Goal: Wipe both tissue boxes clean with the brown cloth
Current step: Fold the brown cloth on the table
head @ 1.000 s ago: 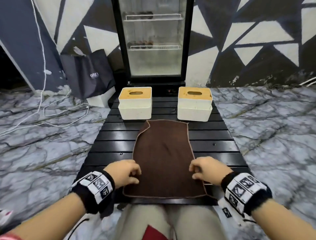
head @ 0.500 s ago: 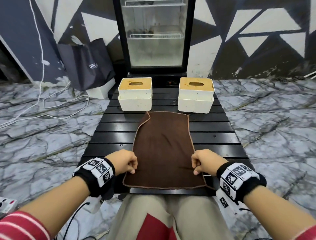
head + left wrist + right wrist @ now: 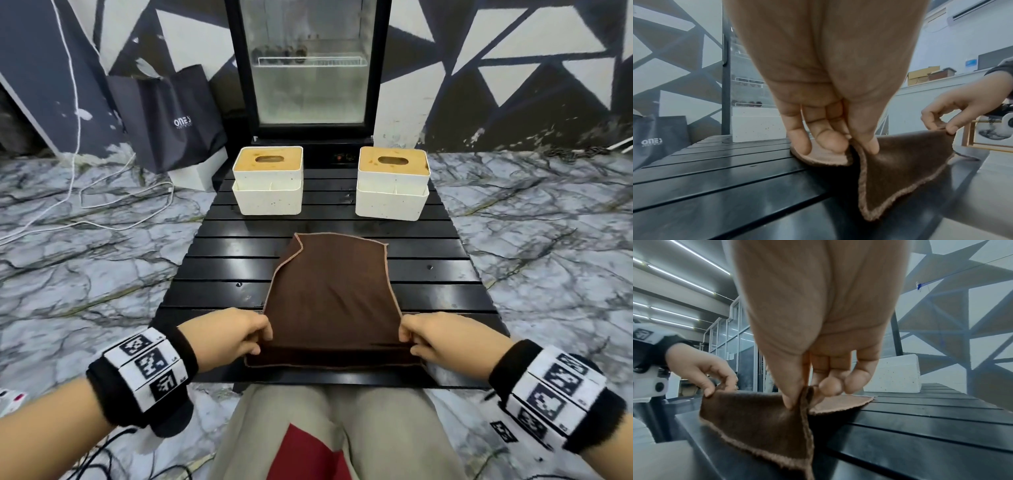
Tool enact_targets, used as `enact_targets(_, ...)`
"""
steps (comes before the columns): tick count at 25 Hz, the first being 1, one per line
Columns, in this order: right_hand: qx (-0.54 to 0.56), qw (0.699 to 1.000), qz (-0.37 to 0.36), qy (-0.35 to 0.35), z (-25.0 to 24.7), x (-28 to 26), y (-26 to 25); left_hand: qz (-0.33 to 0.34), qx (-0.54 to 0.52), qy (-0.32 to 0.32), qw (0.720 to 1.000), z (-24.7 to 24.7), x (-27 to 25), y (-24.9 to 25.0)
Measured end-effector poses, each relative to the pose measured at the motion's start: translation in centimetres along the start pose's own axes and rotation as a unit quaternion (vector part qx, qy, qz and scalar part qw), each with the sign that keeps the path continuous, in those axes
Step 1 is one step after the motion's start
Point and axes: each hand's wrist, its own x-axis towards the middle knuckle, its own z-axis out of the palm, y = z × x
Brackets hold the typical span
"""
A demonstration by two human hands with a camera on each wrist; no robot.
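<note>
Black slatted table (image 3: 219, 274): two tissue boxes (image 3: 268, 185) (image 3: 392, 186); left hand (image 3: 226, 334), right hand (image 3: 442, 339) each pinch one brown cloth (image 3: 330, 294).

Bright, even light; glare on slats; wrist views edge-warped, blurred.

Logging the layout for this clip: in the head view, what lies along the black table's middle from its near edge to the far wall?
Near edge of the black slatted table → brown cloth with tan hem, pinched at both sides by the hands → gap between the two white tissue boxes → glass-door fridge.
</note>
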Motion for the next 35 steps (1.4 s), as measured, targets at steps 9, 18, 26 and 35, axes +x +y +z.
enact_targets(9, 0.052, 0.994, 0.037, 0.089, -3.8, 5.8, 4.1, -0.032, -0.010, 0.102, 0.994, -4.4, 6.0, -3.2)
enact_targets(18, 0.089, 0.982, 0.117, 0.121, -5.4, 14.8, 8.3, -0.122, -0.041, 0.141, 0.982, -6.4, 14.9, -7.7)
enact_targets(26, 0.063, 0.984, 0.143, 0.092, -5.4, 17.4, 9.4, -0.144, -0.025, 0.130, 0.981, -5.8, 17.2, -8.8)
enact_targets(35, 0.050, 0.984, 0.152, 0.080, -5.2, 17.1, 8.7, -0.144, -0.023, 0.134, 0.980, -4.9, 17.4, -9.0)
